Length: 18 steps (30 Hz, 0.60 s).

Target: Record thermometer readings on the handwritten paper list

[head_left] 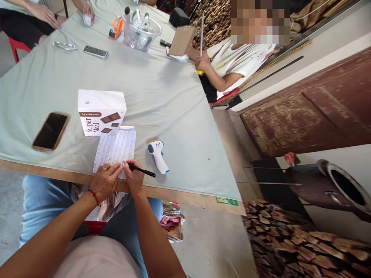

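Observation:
My right hand (133, 177) is closed around a black pen (143, 170), its tip close to the lower part of a handwritten sheet of paper (116, 148). Beside it, my left hand (108, 180) has its fingers together on the paper's lower edge, fingertips near the pen tip. More sheets lie under the top one. A white box with brown pictures (101, 112) stands upright at the paper's far edge, partly covering it. Just right of the paper lies a white and blue infrared thermometer (158, 156).
A phone (50, 131) lies left on the cloth-covered table (174, 116). Farther back are another phone (96, 51), an orange tape dispenser (116, 29) and a clear tub of bottles (142, 40). One person holds a thin stick at right; another person's hands (87, 13) show at upper left.

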Each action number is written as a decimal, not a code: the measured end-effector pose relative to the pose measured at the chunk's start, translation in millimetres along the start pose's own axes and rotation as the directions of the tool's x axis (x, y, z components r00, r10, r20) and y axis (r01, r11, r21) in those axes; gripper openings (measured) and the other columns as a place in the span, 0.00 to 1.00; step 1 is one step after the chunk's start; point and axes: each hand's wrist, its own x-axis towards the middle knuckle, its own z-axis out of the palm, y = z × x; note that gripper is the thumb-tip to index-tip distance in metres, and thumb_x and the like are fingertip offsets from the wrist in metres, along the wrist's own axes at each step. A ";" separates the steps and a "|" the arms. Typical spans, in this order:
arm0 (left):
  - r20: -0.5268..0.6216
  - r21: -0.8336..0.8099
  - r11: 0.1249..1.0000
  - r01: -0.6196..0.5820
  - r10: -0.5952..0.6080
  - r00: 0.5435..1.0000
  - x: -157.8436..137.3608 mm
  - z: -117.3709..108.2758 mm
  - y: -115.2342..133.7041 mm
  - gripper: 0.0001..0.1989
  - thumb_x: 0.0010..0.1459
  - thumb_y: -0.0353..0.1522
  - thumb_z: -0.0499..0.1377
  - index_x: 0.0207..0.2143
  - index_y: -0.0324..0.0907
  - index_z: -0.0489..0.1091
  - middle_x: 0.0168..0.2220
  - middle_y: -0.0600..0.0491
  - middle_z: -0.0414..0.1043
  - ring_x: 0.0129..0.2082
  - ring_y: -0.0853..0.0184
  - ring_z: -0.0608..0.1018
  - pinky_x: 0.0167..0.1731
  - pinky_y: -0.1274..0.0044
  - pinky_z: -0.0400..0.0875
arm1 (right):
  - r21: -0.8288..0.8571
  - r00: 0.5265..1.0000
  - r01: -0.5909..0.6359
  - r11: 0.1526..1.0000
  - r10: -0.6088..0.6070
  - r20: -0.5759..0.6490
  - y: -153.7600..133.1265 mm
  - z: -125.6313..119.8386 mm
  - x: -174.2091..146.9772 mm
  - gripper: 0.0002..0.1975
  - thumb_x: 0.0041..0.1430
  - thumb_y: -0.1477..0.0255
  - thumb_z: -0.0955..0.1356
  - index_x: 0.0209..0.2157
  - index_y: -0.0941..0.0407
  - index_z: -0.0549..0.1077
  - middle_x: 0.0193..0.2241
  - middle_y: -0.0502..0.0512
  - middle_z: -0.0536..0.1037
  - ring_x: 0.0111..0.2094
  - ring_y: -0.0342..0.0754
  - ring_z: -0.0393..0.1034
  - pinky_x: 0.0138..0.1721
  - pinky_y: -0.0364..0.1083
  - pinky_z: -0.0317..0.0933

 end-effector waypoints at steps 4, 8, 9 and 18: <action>-0.019 0.015 1.000 -0.008 0.009 1.000 -0.2 0.7 0.1 0.21 0.62 0.26 0.52 0.56 0.43 0.72 0.58 0.48 0.72 0.47 0.57 0.75 0.46 0.63 0.72 | 0.009 1.000 0.001 1.000 -0.001 0.004 0.3 0.1 0.6 0.09 0.53 0.64 0.65 0.27 0.54 0.71 0.24 0.50 0.75 0.27 0.46 0.68 0.35 0.47 0.67; -0.041 0.039 0.999 -0.024 0.025 0.999 -1.1 1.6 -0.3 0.21 0.62 0.26 0.52 0.55 0.41 0.72 0.58 0.49 0.72 0.46 0.58 0.74 0.45 0.64 0.71 | 0.013 1.000 -0.002 1.000 0.001 0.007 0.6 0.0 0.7 0.09 0.53 0.64 0.65 0.27 0.54 0.71 0.24 0.50 0.75 0.27 0.46 0.68 0.35 0.47 0.66; -0.045 0.041 0.999 -0.026 0.027 0.999 -1.3 1.7 -0.4 0.21 0.62 0.26 0.52 0.55 0.41 0.72 0.58 0.49 0.73 0.46 0.58 0.74 0.45 0.64 0.70 | 0.013 1.000 -0.001 1.000 0.001 0.008 0.8 -0.1 0.7 0.09 0.53 0.64 0.65 0.27 0.54 0.72 0.24 0.49 0.74 0.27 0.46 0.68 0.35 0.47 0.66; -0.036 0.045 0.999 -0.026 0.028 0.999 -1.1 2.3 -0.7 0.21 0.62 0.26 0.52 0.56 0.42 0.71 0.59 0.50 0.72 0.46 0.58 0.74 0.45 0.64 0.70 | 0.020 1.000 0.014 1.000 -0.015 0.013 2.0 0.0 1.3 0.09 0.53 0.65 0.65 0.26 0.54 0.71 0.23 0.49 0.74 0.26 0.46 0.67 0.34 0.47 0.65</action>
